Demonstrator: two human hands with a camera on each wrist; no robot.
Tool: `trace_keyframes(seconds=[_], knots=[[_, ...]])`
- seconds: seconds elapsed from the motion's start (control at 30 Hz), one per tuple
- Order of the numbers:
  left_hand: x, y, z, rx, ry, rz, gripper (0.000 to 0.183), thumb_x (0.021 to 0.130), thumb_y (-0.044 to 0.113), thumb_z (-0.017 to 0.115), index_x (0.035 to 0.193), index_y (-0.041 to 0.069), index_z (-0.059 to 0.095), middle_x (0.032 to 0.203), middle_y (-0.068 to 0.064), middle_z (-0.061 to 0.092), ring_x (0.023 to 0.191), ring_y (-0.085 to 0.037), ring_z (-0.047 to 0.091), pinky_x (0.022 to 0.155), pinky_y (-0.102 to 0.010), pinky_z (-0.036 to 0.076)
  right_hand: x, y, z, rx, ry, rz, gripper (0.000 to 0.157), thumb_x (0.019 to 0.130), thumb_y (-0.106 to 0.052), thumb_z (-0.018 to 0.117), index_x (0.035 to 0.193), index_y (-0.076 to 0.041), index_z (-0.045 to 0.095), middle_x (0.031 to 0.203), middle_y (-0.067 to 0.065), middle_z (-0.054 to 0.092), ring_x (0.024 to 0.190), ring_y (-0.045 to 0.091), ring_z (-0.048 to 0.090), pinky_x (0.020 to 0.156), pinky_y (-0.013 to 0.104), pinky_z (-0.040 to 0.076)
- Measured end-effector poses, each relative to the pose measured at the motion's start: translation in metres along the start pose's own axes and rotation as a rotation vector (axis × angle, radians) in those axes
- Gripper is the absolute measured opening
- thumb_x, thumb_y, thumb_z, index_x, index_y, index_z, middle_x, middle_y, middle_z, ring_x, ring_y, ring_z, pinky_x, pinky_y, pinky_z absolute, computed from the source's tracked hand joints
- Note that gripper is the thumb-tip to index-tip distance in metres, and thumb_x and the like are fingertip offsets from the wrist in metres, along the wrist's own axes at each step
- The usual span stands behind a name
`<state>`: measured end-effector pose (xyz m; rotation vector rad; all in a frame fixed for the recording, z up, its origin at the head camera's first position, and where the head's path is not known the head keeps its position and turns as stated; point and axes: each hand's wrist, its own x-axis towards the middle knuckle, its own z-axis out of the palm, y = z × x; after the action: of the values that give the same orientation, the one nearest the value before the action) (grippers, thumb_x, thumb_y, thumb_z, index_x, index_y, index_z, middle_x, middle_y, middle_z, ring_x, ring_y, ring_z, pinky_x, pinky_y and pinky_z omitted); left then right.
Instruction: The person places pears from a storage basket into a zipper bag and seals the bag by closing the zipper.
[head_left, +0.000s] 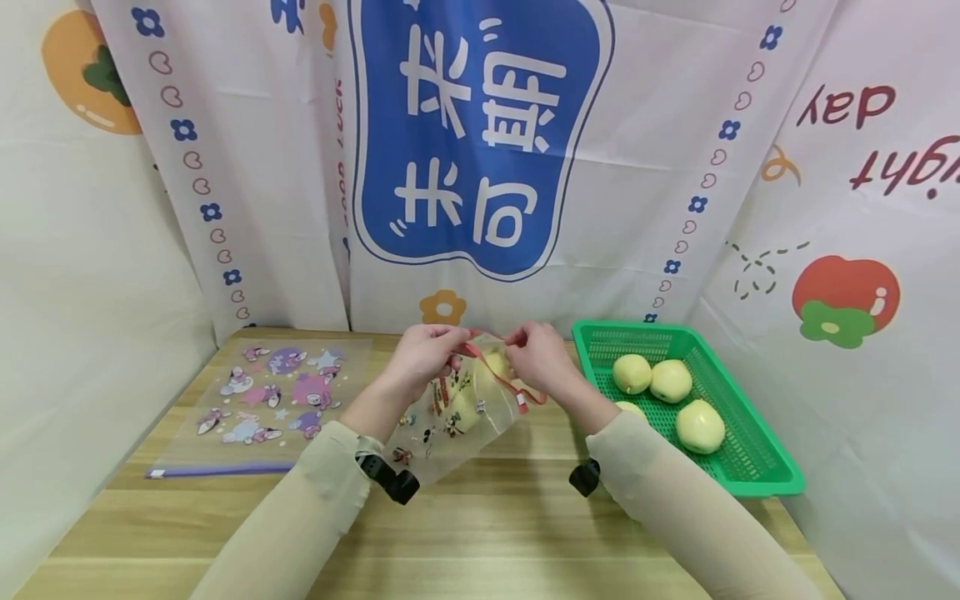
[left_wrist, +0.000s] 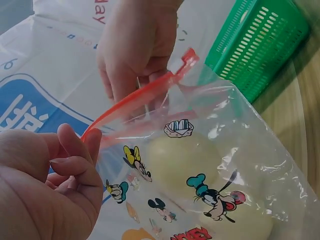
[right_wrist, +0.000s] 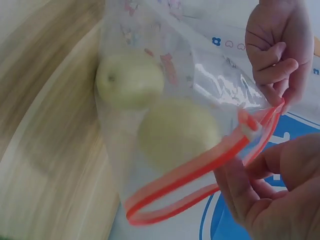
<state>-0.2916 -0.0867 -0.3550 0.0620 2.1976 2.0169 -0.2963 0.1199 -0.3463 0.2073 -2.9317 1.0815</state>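
A clear zip bag (head_left: 483,432) with cartoon prints and a red zip strip (right_wrist: 185,175) hangs tilted between both hands, its mouth partly open. Inside it are two pale yellow, apple-like fruits (right_wrist: 179,132), seen through the plastic. With thumb and fingers my left hand (head_left: 422,360) pinches one end of the red strip, as the left wrist view shows. My right hand (head_left: 542,358) holds the strip's edge near the red slider (right_wrist: 248,124), its fingertips partly hidden behind the strip in the left wrist view.
To the right stands a green perforated basket (head_left: 757,433) with several pale yellow fruits (head_left: 701,426). A flat clear bag (head_left: 281,396) with purple and pink prints and a purple zip lies at left on the wooden table (head_left: 480,542). A printed cloth (head_left: 300,250) hangs behind.
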Motion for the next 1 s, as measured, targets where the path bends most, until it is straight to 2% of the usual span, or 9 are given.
trace_keyframes(seconds=[0.1,0.2,0.27,0.4,0.53,0.67,0.83,1.0], knots=[[-0.001,0.000,0.000,-0.020,-0.003,-0.009,0.036,0.111,0.022,0.062,0.135,-0.002,0.074,0.089,-0.001,0.075,0.062,-0.006,0.057,0.053,-0.017,0.040,0.004,-0.003,0.000,0.098,0.013,0.026,0.014,0.102,-0.010,0.064,0.112,-0.006,0.073,0.100,0.010,0.076,0.086,0.021,0.078,0.075,0.030,0.060],[-0.002,-0.001,-0.001,-0.031,0.007,-0.012,0.035,0.111,0.021,0.062,0.134,-0.001,0.075,0.089,0.001,0.075,0.063,-0.006,0.057,0.053,-0.016,0.040,0.003,-0.003,-0.003,0.083,-0.007,0.008,0.015,0.102,-0.013,0.064,0.113,-0.008,0.073,0.098,0.008,0.076,0.087,0.020,0.074,0.080,0.033,0.059],[-0.003,-0.001,-0.003,-0.034,0.015,-0.011,0.034,0.111,0.021,0.062,0.134,-0.001,0.075,0.089,0.001,0.074,0.063,-0.006,0.057,0.053,-0.016,0.040,0.002,0.000,-0.007,0.061,-0.008,-0.018,0.016,0.102,-0.015,0.064,0.114,-0.009,0.073,0.101,0.007,0.076,0.088,0.019,0.071,0.082,0.034,0.058],[-0.004,0.000,-0.006,-0.034,0.022,-0.010,0.034,0.111,0.022,0.062,0.133,-0.001,0.075,0.091,-0.001,0.075,0.064,-0.006,0.058,0.054,-0.015,0.041,0.001,0.006,-0.018,0.060,-0.001,-0.070,0.022,0.102,-0.016,0.063,0.118,-0.006,0.074,0.112,0.012,0.077,0.091,0.023,0.075,0.084,0.038,0.061],[-0.005,-0.002,-0.009,-0.037,0.010,-0.009,0.035,0.112,0.021,0.061,0.136,-0.001,0.073,0.094,-0.002,0.079,0.064,-0.006,0.058,0.054,-0.015,0.040,0.002,0.015,-0.032,0.040,0.003,-0.087,0.025,0.104,-0.020,0.063,0.122,-0.005,0.073,0.122,0.014,0.076,0.104,0.028,0.076,0.093,0.044,0.062],[-0.006,-0.004,-0.011,-0.044,0.004,-0.008,0.034,0.113,0.020,0.060,0.137,0.000,0.073,0.094,-0.002,0.079,0.063,-0.006,0.058,0.054,-0.016,0.040,0.005,0.026,-0.045,-0.014,0.013,-0.058,0.027,0.107,-0.024,0.062,0.125,-0.007,0.072,0.130,0.015,0.074,0.116,0.031,0.070,0.102,0.049,0.057],[-0.003,-0.007,-0.013,-0.045,0.000,0.000,0.034,0.112,0.020,0.060,0.136,0.000,0.073,0.096,-0.005,0.080,0.063,-0.006,0.057,0.055,-0.016,0.040,0.010,0.044,-0.063,-0.039,0.016,0.010,0.030,0.109,-0.025,0.060,0.130,-0.007,0.069,0.137,0.016,0.070,0.117,0.034,0.064,0.104,0.052,0.055],[-0.002,-0.007,-0.014,-0.043,0.000,0.002,0.034,0.112,0.021,0.061,0.136,0.000,0.074,0.100,-0.008,0.081,0.063,-0.006,0.057,0.056,-0.017,0.041,0.011,0.067,-0.082,-0.077,0.006,0.047,0.033,0.109,-0.026,0.057,0.133,-0.004,0.066,0.135,0.019,0.068,0.119,0.035,0.063,0.104,0.052,0.054]])
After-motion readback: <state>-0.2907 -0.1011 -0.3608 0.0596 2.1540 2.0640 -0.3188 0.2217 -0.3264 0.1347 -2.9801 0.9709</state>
